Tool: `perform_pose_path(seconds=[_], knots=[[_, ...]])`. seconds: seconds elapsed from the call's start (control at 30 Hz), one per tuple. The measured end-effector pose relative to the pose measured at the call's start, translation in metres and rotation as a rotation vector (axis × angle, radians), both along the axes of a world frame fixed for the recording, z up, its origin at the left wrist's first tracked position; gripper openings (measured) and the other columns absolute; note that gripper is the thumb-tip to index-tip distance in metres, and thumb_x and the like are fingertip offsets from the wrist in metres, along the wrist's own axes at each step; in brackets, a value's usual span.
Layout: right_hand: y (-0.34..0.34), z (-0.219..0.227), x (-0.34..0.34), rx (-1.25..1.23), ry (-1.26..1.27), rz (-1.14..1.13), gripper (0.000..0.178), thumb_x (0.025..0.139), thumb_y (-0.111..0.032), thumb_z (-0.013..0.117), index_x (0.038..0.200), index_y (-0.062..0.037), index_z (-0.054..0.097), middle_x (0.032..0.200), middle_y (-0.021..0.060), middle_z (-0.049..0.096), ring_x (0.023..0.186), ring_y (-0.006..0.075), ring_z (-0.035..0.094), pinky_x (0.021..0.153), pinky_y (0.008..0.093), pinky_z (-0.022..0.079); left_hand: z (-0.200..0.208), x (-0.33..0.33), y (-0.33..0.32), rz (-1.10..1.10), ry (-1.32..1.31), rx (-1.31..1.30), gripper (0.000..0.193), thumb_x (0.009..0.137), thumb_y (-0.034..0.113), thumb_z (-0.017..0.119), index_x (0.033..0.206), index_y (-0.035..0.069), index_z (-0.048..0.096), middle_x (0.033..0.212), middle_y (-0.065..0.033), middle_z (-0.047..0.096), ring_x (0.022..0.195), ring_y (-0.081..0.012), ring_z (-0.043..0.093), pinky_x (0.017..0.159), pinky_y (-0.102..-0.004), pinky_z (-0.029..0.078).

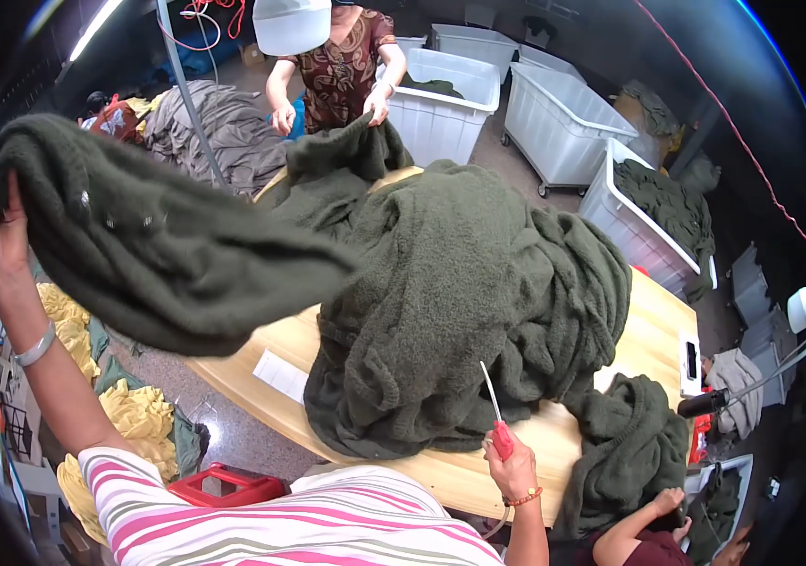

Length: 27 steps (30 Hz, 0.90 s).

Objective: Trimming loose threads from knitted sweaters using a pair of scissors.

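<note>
My left hand (5,236) is raised far out at the left, closed on a dark green fleece garment (148,250). The garment hangs in the air across the table's left side, blurred by motion. My right hand (513,466) grips a red-handled tool (502,436) with a long thin pale shaft pointing up and away; a thin cord or tube runs below the hand. Behind that shaft, a big heap of dark green fleece (464,274) covers the middle of the light wooden table (653,316). White paper (280,375) lies left of the heap.
Across the table a person (342,75) handles green fleece. At lower right another person's hand (669,500) touches more fleece (629,434). White wheeled bins (559,113) stand behind. Yellow cloth (139,420) lies on the left, near a red plastic stool (228,486).
</note>
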State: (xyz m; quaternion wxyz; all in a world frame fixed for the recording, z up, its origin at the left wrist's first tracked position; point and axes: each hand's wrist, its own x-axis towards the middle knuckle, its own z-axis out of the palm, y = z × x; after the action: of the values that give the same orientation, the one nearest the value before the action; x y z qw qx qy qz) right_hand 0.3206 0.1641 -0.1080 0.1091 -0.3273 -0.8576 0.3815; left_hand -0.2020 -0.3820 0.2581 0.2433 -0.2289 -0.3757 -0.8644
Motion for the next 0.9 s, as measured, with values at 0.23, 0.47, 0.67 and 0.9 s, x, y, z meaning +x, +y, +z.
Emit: perform_pose_path(seconds=[0.23, 0.47, 0.67, 0.9], knots=[[-0.014, 0.013, -0.026, 0.009, -0.043, 0.022, 0.020, 0.086, -0.012, 0.067, 0.104, -0.0035, 0.064, 0.069, 0.0102, 0.068, 0.067, 0.0221, 0.070, 0.066, 0.0323, 0.054, -0.077, -0.032, 0.140, -0.040, -0.346, -0.110, 0.026, 0.097, 0.005, 0.051, 0.117, -0.010, 0.057, 0.120, -0.0200, 0.062, 0.111, -0.0294, 0.061, 0.102, -0.0421, 0.052], [-0.029, 0.022, -0.037, 0.044, -0.078, 0.019, 0.020, 0.085, -0.011, 0.067, 0.104, -0.0036, 0.064, 0.071, 0.0114, 0.068, 0.069, 0.0236, 0.070, 0.065, 0.0331, 0.053, -0.139, -0.137, 0.243, -0.191, -0.386, -0.150, 0.030, 0.095, 0.005, 0.052, 0.124, -0.006, 0.054, 0.123, -0.0183, 0.060, 0.116, -0.0334, 0.058, 0.105, -0.0508, 0.045], [-0.025, 0.052, -0.090, 0.258, -0.016, -0.125, 0.027, 0.084, -0.016, 0.072, 0.106, -0.0027, 0.063, 0.074, 0.0116, 0.068, 0.065, 0.0231, 0.068, 0.061, 0.0325, 0.051, -0.255, -0.044, 0.367, -0.728, -0.250, -0.628, 0.029, 0.089, 0.007, 0.063, 0.115, 0.005, 0.051, 0.101, -0.0103, 0.064, 0.083, -0.0168, 0.065, 0.070, -0.0291, 0.055], [-0.008, 0.080, -0.228, 0.508, -0.056, -0.097, 0.049, 0.079, -0.041, 0.077, 0.108, -0.0055, 0.059, 0.076, 0.0128, 0.066, 0.070, 0.0296, 0.066, 0.066, 0.0388, 0.052, -0.397, 0.164, 0.363, -1.041, -0.586, -1.001, 0.039, 0.087, 0.004, 0.070, 0.121, -0.001, 0.052, 0.105, -0.0072, 0.062, 0.089, -0.0101, 0.062, 0.077, -0.0246, 0.053]])
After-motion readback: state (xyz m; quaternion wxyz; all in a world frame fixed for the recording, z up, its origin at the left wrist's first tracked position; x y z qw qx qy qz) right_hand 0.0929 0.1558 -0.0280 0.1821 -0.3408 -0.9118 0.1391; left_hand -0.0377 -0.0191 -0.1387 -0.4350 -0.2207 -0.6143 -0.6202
